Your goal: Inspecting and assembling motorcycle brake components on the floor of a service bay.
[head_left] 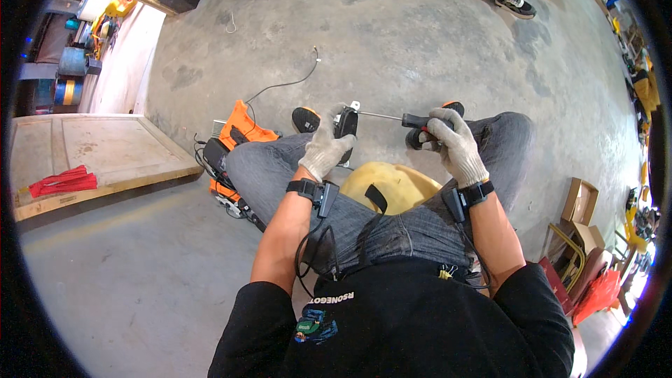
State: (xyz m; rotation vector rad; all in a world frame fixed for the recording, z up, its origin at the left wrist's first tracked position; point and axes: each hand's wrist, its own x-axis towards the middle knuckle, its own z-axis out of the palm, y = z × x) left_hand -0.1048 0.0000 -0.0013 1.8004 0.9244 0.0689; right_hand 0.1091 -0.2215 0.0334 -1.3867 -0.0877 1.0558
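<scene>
My left hand point(327, 145), in a pale work glove, is closed around a small black part point(346, 123) with a white tab at its top. My gloved right hand point(456, 143) grips a screwdriver point(414, 121) by its dark handle. Its thin metal shaft points left and reaches the black part close to the white tab; whether the tip sits in a screw is too small to tell. Both hands are held above my bent knees. An orange and black machine point(241, 129) with loose cables stands beside my left leg.
Between my legs is a yellow rounded object point(388, 185). A thin black cable point(283, 86) runs over the concrete floor. At left lies a wooden panel point(105, 161) with a red cloth point(63, 181) on it. Cardboard boxes point(581, 203) stand at right. Another person's shoe point(515, 3) is far off.
</scene>
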